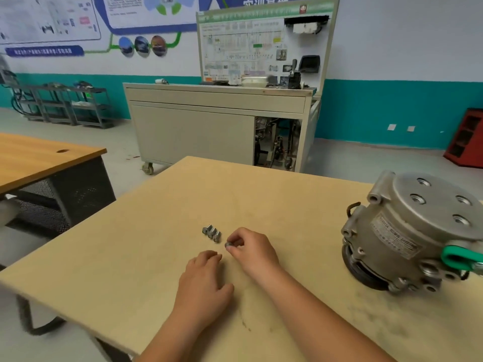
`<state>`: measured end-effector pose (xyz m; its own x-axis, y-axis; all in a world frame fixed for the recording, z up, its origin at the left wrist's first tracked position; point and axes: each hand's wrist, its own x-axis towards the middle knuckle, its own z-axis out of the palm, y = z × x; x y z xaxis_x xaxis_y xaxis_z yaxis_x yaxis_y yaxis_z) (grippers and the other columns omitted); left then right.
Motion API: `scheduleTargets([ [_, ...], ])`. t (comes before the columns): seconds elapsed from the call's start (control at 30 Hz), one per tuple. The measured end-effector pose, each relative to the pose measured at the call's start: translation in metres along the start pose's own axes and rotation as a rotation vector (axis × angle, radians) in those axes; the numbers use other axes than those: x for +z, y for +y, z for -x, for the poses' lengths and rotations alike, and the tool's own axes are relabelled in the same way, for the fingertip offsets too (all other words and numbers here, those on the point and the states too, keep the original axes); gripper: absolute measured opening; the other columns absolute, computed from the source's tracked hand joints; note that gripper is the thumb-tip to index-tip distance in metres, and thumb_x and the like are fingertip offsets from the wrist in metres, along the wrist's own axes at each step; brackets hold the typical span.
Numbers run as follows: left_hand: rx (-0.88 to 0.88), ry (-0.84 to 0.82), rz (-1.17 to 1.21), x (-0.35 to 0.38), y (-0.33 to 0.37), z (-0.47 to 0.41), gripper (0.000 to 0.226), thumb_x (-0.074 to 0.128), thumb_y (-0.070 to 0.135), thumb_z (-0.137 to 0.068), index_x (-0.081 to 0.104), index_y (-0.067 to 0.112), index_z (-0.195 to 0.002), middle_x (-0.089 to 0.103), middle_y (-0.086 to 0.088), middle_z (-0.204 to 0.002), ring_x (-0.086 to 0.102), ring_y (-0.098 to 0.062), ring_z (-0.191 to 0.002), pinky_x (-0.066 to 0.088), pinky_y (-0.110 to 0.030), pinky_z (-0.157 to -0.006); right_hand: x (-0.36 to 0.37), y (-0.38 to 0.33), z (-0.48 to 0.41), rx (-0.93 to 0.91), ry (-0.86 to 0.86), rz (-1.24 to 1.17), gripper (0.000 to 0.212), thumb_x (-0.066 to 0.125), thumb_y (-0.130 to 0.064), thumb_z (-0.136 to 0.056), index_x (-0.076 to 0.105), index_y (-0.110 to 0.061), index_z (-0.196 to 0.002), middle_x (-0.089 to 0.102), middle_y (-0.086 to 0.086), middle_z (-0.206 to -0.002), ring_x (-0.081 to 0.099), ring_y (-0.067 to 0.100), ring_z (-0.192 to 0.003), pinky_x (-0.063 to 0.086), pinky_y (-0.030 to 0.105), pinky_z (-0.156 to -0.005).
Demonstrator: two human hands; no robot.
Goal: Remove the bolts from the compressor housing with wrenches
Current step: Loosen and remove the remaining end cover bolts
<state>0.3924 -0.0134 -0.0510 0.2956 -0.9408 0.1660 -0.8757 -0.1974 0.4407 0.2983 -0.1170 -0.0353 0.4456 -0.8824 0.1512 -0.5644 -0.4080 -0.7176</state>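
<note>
Observed right hand (253,248) pinching one bolt (229,244) between thumb and fingertips, low over the table (156,231), just beside a row of three loose bolts (211,233). Found left hand (206,275) resting on the table, fingers loosely curled, holding nothing. Located compressor (413,231) well apart, at the right, its top holes seemingly vacant. Judged main risk: bolts lying unrestrained on bare board, liable to roll or scatter if knocked while setting down the fourth. Advised a gentle release, clear of the row.

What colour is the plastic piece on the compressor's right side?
Green; the plastic piece on the compressor shows in the head view.
</note>
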Motion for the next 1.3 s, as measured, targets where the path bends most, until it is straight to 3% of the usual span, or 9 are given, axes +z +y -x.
scheduleTargets([
  [0.47,-0.043,0.012,-0.097,0.015,-0.004,-0.008,0.059,0.048,0.039,-0.085,0.035,0.024,-0.141,0.029,0.013,-0.147,0.023,-0.013,-0.135,0.023,-0.029,-0.103,0.025,0.006,-0.034,0.007,-0.007,0.165,0.021,0.062,-0.027,-0.085,0.064,-0.021,-0.106,0.065,0.000,-0.107,0.058,0.019,-0.103,0.047,0.029,-0.082],
  [0.63,0.030,-0.046,-0.110,0.008,0.010,-0.007,0.069,0.042,0.046,-0.081,0.028,0.026,-0.145,0.027,0.012,-0.148,0.023,-0.012,-0.136,0.025,-0.026,-0.104,0.004,-0.001,-0.016,0.026,-0.031,0.107,0.034,0.058,-0.028,-0.088,0.054,-0.021,-0.121,0.053,0.001,-0.125,0.049,0.018,-0.116,0.042,0.029,-0.092],
  [0.73,0.220,0.019,0.159,-0.002,0.040,-0.002,0.069,0.035,0.047,-0.067,0.043,0.026,-0.133,0.042,0.013,-0.135,0.036,-0.010,-0.128,0.032,-0.023,-0.099,-0.034,-0.018,0.011,-0.039,0.000,0.009,0.028,0.050,-0.021,-0.091,0.056,-0.023,-0.118,0.047,-0.002,-0.129,0.042,0.015,-0.123,0.038,0.029,-0.099],
  [0.87,0.442,0.057,0.739,-0.012,0.111,0.009,0.039,0.045,0.038,-0.069,0.055,0.035,-0.107,0.064,0.021,-0.106,0.057,0.004,-0.101,0.043,-0.012,-0.078,-0.126,-0.052,0.062,-0.276,0.140,0.052,0.022,0.052,-0.030,-0.089,0.059,-0.027,-0.110,0.048,-0.009,-0.123,0.037,0.009,-0.120,0.033,0.029,-0.098],
  [0.97,0.559,-0.152,1.005,-0.002,0.162,0.019,0.033,0.052,0.035,-0.072,0.064,0.026,-0.102,0.069,0.011,-0.103,0.065,-0.005,-0.094,0.046,-0.015,-0.078,-0.213,-0.063,0.083,-0.366,0.355,0.249,0.022,0.049,-0.041,-0.085,0.061,-0.030,-0.100,0.057,-0.008,-0.111,0.046,0.013,-0.109,0.038,0.035,-0.089],
  [1.07,0.386,-0.520,1.202,0.013,0.205,0.027,0.039,0.061,0.039,-0.073,0.066,0.014,-0.104,0.074,-0.001,-0.099,0.068,-0.012,-0.089,0.049,-0.019,-0.074,-0.290,-0.044,0.070,-0.149,0.442,0.442,0.020,0.048,-0.043,-0.089,0.061,-0.030,-0.095,0.060,-0.006,-0.111,0.050,0.018,-0.109,0.040,0.042,-0.093],
  [1.13,0.089,-0.784,1.293,0.024,0.230,0.030,0.053,0.057,0.049,-0.075,0.062,0.009,-0.109,0.075,-0.004,-0.094,0.069,-0.015,-0.079,0.051,-0.021,-0.064,-0.320,-0.017,0.053,0.085,0.303,0.571,0.032,0.047,-0.047,-0.092,0.063,-0.024,-0.107,0.058,0.000,-0.121,0.049,0.021,-0.113,0.040,0.040,-0.095],
  [1.2,-0.103,-0.982,1.355,0.034,0.246,0.031,0.075,0.030,0.062,-0.084,0.052,0.002,-0.124,0.074,-0.010,-0.093,0.070,-0.019,-0.077,0.052,-0.024,-0.061,-0.327,0.009,0.039,0.213,0.055,0.612,0.045,0.042,-0.056,-0.092,0.062,-0.021,-0.112,0.057,0.000,-0.115,0.051,0.020,-0.106,0.041,0.034,-0.087],
  [1.3,-0.263,-1.035,1.502,0.043,0.255,0.027,0.098,0.013,0.072,-0.086,0.030,-0.006,-0.142,0.071,-0.020,-0.101,0.071,-0.026,-0.088,0.053,-0.028,-0.067,-0.317,0.035,0.034,0.243,-0.057,0.482,0.052,0.034,-0.067,-0.088,0.063,-0.025,-0.099,0.059,-0.007,-0.093,0.056,0.013,-0.086,0.040,0.028,-0.068],
])
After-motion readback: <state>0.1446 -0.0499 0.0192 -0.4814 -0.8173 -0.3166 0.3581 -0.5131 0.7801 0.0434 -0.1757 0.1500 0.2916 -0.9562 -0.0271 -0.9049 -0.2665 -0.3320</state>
